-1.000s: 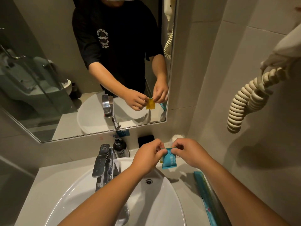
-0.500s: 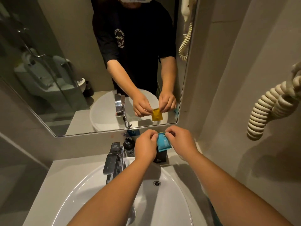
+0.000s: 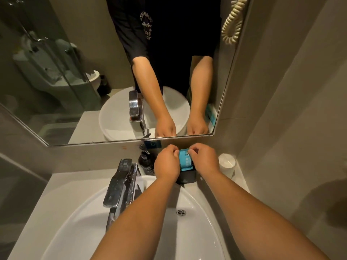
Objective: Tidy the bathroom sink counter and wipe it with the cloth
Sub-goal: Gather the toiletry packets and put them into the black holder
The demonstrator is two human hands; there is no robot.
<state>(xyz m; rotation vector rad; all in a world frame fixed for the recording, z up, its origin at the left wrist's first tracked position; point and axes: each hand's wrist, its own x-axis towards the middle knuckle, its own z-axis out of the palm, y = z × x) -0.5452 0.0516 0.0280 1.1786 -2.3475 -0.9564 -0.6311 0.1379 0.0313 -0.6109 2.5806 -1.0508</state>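
Sachet (image 3: 185,160), blue, pinched at its top corners by left hand (image 3: 166,163) and right hand (image 3: 204,160), half inside black holder (image 3: 187,175) at bench (image 3: 65,186) rear. Probably light, limp, slick; edges suit each grip best.

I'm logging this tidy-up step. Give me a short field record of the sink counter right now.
left hand: pinching blue packet
right hand: pinching blue packet
blue packet: upright, lower end entering black holder
black holder: on counter behind basin
soap bottle: dark, behind faucet
faucet: chrome, left of arms
white cup: right back corner
cloth: not seen
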